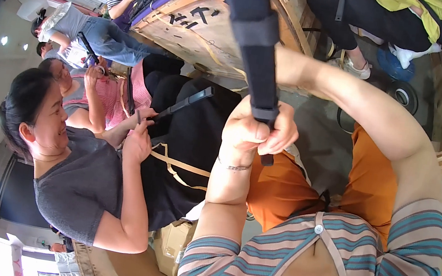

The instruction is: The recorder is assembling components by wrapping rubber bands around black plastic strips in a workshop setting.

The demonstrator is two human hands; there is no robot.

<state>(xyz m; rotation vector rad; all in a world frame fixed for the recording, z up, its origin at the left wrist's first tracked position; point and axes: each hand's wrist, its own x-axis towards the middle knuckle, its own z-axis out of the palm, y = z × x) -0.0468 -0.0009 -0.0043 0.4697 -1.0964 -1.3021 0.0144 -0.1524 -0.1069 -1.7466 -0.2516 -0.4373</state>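
Note:
My left hand [248, 126] is closed around the lower end of a long black bar [261, 70], thumb across its front. The bar rises past the top of the view, wider towards the top, with collar-like steps along it. A short black tip shows below my fist. From the right, my right arm reaches across to the bar. Only the wrist side of my right hand [287, 68] shows beside it; the fingers are hidden behind the bar.
At left, a seated co-worker holds a smaller black bar [186, 102]; cream straps [180, 165] hang by their lap. A wooden crate [191, 26] stands ahead. Beyond my right arm are a black tape-like roll [404, 98], a blue rounded container [394, 65] and another person's legs.

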